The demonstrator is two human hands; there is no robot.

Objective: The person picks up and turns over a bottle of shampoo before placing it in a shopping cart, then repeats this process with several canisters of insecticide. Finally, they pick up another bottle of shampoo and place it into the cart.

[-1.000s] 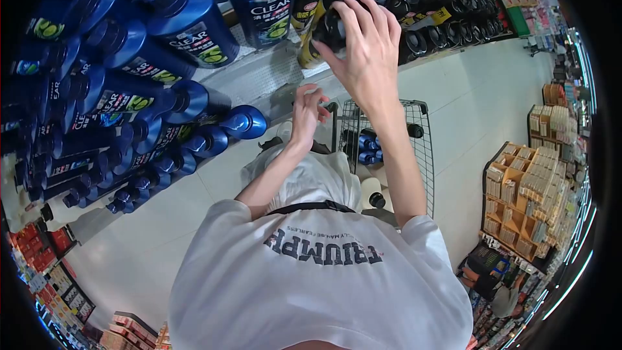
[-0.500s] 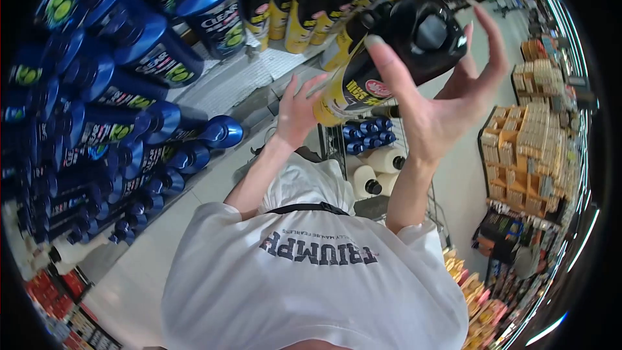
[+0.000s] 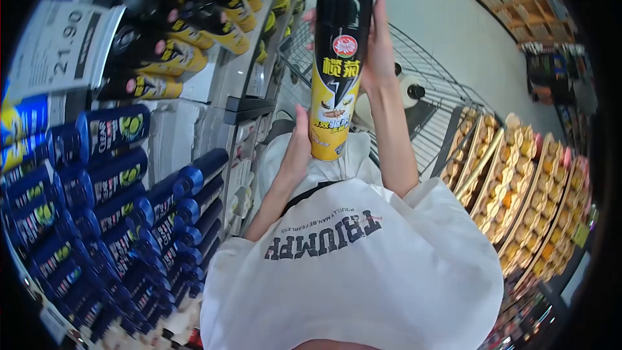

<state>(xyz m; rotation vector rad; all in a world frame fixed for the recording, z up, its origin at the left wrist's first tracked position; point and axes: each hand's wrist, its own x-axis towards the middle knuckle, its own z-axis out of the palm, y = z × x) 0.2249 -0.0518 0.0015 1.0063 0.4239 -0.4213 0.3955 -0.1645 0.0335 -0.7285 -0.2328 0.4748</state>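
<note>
An insect spray can, yellow below with a black cap, is held upright before my chest with its printed front facing me. From behind its upper part, my right hand wraps round it, fingertips showing at the far left side. My left hand is closed at the can's lower left side, the thumb up along it and the other fingers hidden behind it.
A shopping cart with white bottles stands beyond my right arm. On the left shelves are more spray cans, blue pump bottles and a price tag. Egg trays are stacked at the right.
The can has come from a tilted position at the upper right to upright in front of me. My left hand has come against its lower side. The view has turned.
</note>
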